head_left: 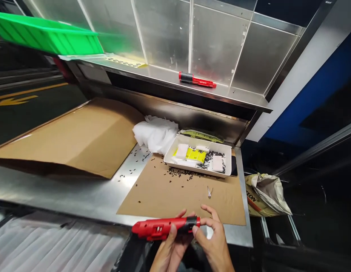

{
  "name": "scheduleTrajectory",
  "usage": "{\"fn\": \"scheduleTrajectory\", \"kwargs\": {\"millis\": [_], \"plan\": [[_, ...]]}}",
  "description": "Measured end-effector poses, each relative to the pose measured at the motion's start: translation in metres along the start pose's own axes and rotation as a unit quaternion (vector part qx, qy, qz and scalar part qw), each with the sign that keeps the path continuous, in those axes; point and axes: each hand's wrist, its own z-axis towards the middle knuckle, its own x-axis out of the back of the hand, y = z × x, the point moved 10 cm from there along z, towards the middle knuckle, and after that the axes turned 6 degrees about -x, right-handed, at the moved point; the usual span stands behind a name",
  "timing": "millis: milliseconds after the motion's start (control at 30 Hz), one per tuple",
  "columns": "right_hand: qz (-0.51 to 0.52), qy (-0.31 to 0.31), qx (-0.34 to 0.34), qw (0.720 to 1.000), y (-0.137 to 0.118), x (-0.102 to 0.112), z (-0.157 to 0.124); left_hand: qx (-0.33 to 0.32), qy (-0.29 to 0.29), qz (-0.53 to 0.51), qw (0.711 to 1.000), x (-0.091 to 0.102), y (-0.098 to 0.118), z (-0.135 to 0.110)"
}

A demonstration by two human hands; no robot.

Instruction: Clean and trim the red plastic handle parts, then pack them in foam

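Both hands meet at the near edge of the metal bench point(79, 196), and between them they hold 1 red tool point(164, 227) lying roughly level. The left hand point(171, 249) is curled around the tool from below, thumb up against its side and fingers closed on the body near the black band. The right hand point(213, 245) pinches the black end of the tool with thumb and forefinger, the other fingers spread loosely above it. The red body sticks out to the left, past the left hand.

Just beyond the grip lies a flat sheet of cardboard point(175, 192), and on it, a little up and to the right of the right hand, rests a small metal pin point(209, 192). Farther out is a white tray point(171, 156) holding white and yellow packets and a heap of tiny black bits, with more bits scattered on the sheet in front of it. Left of the tray sits a bundle of white cloth point(155, 134), and farther left a large folded cardboard piece point(73, 136). High on the shelf behind lies a second red tool point(196, 79). A green bin point(45, 34) sits up at the far left.
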Motion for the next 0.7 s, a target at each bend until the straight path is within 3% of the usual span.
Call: {"fn": "scheduleTrajectory", "kwargs": {"millis": [167,433,633,700], "plan": [[0.024,-0.083,-0.015,0.996,0.000,-0.029,0.018,0.005,0.015,0.020,1.000,0.009,0.014,0.016],[0.045,-0.083,-0.031,0.995,-0.003,-0.050,0.033,0.009,0.008,0.004,1.000,0.013,0.029,0.033],[0.070,-0.096,-0.025,0.993,0.018,-0.064,0.045,0.008,-0.026,-0.013,1.000,0.002,0.036,0.037],[0.080,-0.071,-0.019,0.994,0.025,-0.065,0.050,-0.004,-0.042,-0.012,0.999,0.000,0.039,0.042]]}}
